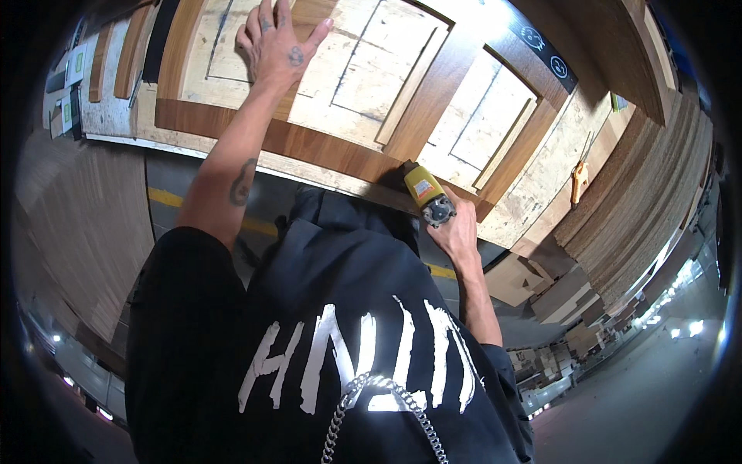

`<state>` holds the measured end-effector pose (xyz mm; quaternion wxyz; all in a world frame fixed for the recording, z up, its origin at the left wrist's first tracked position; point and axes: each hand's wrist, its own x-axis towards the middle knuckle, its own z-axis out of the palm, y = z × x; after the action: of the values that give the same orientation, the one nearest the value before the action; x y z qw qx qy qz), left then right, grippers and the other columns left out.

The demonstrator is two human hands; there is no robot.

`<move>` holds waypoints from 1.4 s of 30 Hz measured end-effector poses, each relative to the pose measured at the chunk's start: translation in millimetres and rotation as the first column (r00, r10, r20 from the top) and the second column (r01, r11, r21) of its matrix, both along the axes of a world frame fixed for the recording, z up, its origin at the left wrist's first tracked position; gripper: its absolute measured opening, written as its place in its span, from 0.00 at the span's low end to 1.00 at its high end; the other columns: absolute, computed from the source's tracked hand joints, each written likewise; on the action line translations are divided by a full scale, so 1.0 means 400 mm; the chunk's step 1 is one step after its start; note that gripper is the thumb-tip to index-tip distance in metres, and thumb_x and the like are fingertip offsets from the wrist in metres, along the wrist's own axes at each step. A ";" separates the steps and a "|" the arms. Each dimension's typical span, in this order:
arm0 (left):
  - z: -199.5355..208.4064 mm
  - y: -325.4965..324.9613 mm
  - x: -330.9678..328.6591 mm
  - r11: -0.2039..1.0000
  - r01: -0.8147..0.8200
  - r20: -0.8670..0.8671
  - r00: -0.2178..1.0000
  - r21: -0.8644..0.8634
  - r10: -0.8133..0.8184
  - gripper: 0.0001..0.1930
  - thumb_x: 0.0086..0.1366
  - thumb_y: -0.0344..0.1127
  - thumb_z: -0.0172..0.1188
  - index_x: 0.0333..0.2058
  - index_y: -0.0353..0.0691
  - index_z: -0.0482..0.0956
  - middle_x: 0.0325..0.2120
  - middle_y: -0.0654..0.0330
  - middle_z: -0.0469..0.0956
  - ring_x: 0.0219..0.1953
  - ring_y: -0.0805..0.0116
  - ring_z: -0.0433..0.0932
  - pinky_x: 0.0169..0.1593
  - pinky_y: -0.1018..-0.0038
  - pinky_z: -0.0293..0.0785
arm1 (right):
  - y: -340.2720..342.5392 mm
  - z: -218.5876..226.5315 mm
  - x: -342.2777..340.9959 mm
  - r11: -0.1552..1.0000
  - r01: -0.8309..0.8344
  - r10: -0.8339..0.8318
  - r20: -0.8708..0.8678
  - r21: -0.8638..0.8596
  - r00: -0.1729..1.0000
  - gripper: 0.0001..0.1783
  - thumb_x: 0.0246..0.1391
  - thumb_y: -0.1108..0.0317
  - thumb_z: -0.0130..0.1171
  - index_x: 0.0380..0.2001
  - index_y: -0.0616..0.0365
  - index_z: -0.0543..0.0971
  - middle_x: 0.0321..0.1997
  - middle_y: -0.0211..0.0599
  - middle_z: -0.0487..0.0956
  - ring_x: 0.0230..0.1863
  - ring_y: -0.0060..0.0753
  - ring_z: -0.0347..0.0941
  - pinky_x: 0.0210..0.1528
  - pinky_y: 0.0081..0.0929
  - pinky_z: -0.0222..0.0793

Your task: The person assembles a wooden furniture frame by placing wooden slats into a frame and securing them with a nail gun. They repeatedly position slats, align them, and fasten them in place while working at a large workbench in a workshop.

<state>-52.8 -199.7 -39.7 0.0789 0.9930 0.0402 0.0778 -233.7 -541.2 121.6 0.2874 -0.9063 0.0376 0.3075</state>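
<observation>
My left hand (280, 48) lies with fingers apart on a crosspiece of the brown wooden frame (309, 149), near the far edge of the view. In my right hand (461, 226) is a yellow nail gun (421, 185) with a dark, bolted end cap. The front of this tool is over the frame's near rail, close to where an upright joins it. Whether its tip touches the wood is hidden. Pale wood strips (415, 87) lie inside the frame's openings, beside dark lines on the light bench top (541, 189).
An orange-handled tool with a thin shaft (578, 182) lies at the bench's right side. Beyond it rises a stack of boards (645, 185). A large brown panel (618, 46) stands at the far right. Wood strips (133, 50) lie at the left, above stacked sheets (85, 224).
</observation>
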 end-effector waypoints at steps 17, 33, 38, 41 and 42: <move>0.112 -0.034 0.004 0.997 -0.064 -0.036 0.997 -0.035 0.063 0.45 0.60 0.62 0.64 0.64 0.33 0.64 0.64 0.47 0.63 0.68 0.49 0.57 0.71 0.49 0.48 | 0.020 0.014 0.011 0.992 -0.074 0.066 -0.072 -0.106 0.995 0.24 0.42 0.67 0.71 0.46 0.61 0.82 0.32 0.57 0.83 0.37 0.59 0.82 0.42 0.44 0.77; 0.103 -0.026 0.003 0.998 -0.053 -0.058 0.997 -0.043 0.051 0.47 0.62 0.67 0.59 0.66 0.35 0.62 0.67 0.45 0.60 0.71 0.47 0.53 0.71 0.47 0.44 | 0.039 -0.012 0.024 0.990 -0.135 0.132 -0.061 -0.049 0.989 0.28 0.40 0.67 0.71 0.48 0.62 0.81 0.31 0.59 0.83 0.37 0.60 0.81 0.44 0.46 0.76; 0.124 -0.026 0.003 0.996 -0.066 -0.068 0.996 -0.064 0.062 0.46 0.59 0.63 0.63 0.65 0.34 0.62 0.65 0.46 0.61 0.69 0.48 0.56 0.71 0.47 0.47 | 0.048 -0.017 0.034 0.985 -0.152 0.147 -0.079 -0.075 0.986 0.28 0.39 0.67 0.71 0.48 0.64 0.80 0.31 0.59 0.83 0.36 0.60 0.81 0.44 0.45 0.76; 0.100 -0.024 0.001 0.998 -0.061 -0.063 0.996 -0.030 0.059 0.47 0.61 0.67 0.59 0.67 0.35 0.62 0.67 0.45 0.59 0.71 0.47 0.53 0.71 0.47 0.44 | 0.055 -0.007 0.044 0.982 -0.159 0.150 -0.098 -0.099 0.984 0.27 0.42 0.67 0.71 0.48 0.63 0.81 0.33 0.56 0.84 0.36 0.57 0.82 0.43 0.43 0.77; 0.072 -0.019 -0.002 0.999 -0.051 -0.058 0.997 -0.011 0.051 0.48 0.63 0.71 0.54 0.68 0.36 0.61 0.69 0.44 0.58 0.73 0.47 0.51 0.72 0.46 0.41 | 0.060 -0.001 0.051 0.982 -0.157 0.146 -0.105 -0.106 0.984 0.26 0.43 0.67 0.71 0.49 0.63 0.82 0.34 0.54 0.85 0.36 0.55 0.83 0.43 0.41 0.78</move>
<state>-53.5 -207.4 -11.0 0.0818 0.9930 0.0682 0.0510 -213.4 -517.4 121.2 0.2089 -0.9055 -0.0001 0.3693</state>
